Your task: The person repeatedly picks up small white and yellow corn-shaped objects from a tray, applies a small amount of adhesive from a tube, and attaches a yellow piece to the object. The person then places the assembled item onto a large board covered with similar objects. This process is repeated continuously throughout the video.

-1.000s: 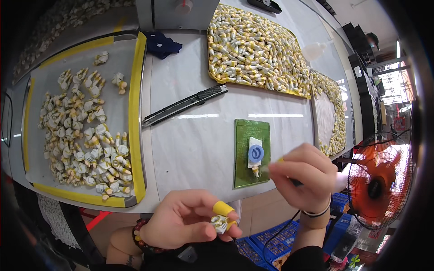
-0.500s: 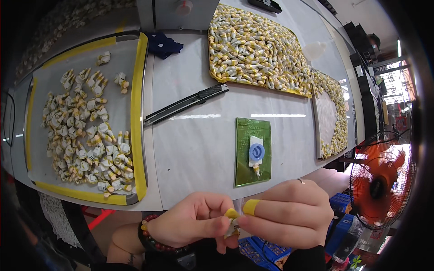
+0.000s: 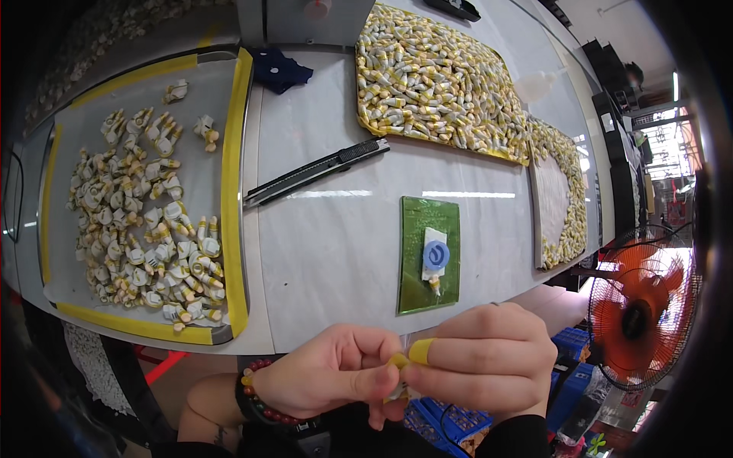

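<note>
White table (image 3: 336,252), near edge: left hand (image 3: 324,378) & right hand (image 3: 489,362) pinch small yellow-white part (image 3: 398,365); part mostly hidden by fingers.

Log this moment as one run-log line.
left hand: pinching small part | right hand: pinching same part | green mat: on table

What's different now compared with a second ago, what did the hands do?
The right hand came down and left from beside the green mat to meet the left hand, and both now pinch the small yellow-and-white part that the left hand held alone. The tray of parts, the box cutter and the piece on the mat stayed put.
</note>
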A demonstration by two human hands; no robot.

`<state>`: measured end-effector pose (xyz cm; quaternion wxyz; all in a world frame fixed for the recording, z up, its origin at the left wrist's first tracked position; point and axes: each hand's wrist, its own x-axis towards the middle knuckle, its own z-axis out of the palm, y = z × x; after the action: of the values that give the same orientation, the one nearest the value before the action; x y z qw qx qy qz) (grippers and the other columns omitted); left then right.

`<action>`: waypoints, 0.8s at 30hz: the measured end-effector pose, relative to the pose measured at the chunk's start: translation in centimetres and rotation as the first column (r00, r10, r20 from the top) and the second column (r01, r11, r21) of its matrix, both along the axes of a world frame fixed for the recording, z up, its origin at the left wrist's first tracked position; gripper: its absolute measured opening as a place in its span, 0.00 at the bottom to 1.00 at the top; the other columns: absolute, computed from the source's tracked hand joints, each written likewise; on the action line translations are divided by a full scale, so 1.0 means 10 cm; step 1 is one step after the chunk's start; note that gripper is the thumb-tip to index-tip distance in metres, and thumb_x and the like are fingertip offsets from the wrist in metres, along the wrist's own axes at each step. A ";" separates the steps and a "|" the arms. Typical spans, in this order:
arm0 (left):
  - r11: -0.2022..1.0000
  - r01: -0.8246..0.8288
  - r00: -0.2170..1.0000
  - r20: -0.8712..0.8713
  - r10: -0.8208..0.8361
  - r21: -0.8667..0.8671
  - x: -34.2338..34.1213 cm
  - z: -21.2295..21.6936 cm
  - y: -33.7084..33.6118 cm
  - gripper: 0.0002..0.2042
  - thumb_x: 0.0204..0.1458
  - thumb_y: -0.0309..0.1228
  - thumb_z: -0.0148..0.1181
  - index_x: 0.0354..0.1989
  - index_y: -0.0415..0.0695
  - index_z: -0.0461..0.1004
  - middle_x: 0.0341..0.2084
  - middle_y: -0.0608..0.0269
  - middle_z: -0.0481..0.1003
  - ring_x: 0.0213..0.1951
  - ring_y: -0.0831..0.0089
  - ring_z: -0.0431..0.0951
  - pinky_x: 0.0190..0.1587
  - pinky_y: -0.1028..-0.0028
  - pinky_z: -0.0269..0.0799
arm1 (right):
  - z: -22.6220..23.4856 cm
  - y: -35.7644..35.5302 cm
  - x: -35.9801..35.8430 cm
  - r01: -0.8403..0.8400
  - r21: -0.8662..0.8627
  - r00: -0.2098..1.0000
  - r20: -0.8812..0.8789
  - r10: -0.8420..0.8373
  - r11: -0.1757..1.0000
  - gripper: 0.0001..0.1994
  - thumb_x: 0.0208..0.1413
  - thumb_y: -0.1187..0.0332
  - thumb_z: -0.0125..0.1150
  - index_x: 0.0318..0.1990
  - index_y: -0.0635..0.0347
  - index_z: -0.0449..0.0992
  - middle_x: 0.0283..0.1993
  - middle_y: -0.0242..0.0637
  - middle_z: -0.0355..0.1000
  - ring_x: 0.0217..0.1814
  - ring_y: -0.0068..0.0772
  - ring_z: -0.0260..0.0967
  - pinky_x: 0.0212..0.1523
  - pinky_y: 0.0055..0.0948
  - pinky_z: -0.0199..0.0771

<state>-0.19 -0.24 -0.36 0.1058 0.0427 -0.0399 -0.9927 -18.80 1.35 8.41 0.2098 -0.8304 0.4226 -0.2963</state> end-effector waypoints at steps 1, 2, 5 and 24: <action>0.999 -0.004 1.000 0.013 0.004 -0.032 0.01 0.01 0.00 0.12 0.56 0.36 0.56 0.38 0.38 0.68 0.29 0.62 0.74 0.32 0.78 0.75 0.34 0.80 0.73 | -0.01 0.00 -0.02 -0.016 0.012 0.999 0.028 0.016 1.000 0.07 0.43 0.68 0.58 0.29 0.58 0.80 0.30 0.31 0.75 0.27 0.27 0.72 0.26 0.21 0.71; 0.998 -0.001 1.000 0.023 0.003 -0.065 0.01 0.02 -0.01 0.12 0.56 0.35 0.56 0.38 0.38 0.68 0.29 0.61 0.75 0.32 0.79 0.75 0.34 0.80 0.73 | -0.01 0.01 -0.04 -0.027 0.024 0.998 0.054 0.026 0.999 0.07 0.44 0.68 0.58 0.29 0.58 0.80 0.30 0.31 0.75 0.27 0.27 0.72 0.27 0.21 0.72; 0.983 -0.056 0.984 0.157 0.084 -0.176 0.03 0.08 0.00 0.10 0.53 0.29 0.59 0.39 0.37 0.69 0.31 0.61 0.75 0.33 0.79 0.75 0.36 0.80 0.73 | -0.01 0.07 0.00 0.072 0.033 0.995 0.065 -0.074 0.997 0.07 0.46 0.69 0.57 0.28 0.58 0.80 0.29 0.32 0.75 0.27 0.28 0.73 0.27 0.22 0.73; 0.414 -0.178 0.821 0.097 0.562 -0.893 0.06 0.19 -0.05 0.13 0.39 0.19 0.69 0.35 0.31 0.75 0.26 0.52 0.77 0.28 0.70 0.78 0.31 0.76 0.72 | -0.09 0.13 -0.16 -0.147 -0.124 0.984 0.081 0.158 0.981 0.06 0.40 0.76 0.65 0.28 0.63 0.77 0.31 0.38 0.74 0.30 0.31 0.70 0.27 0.24 0.73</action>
<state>0.37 -0.75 1.54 0.3243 0.1856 -0.5318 -0.7600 -20.42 2.69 7.48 0.2016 -0.8570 0.3296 -0.3410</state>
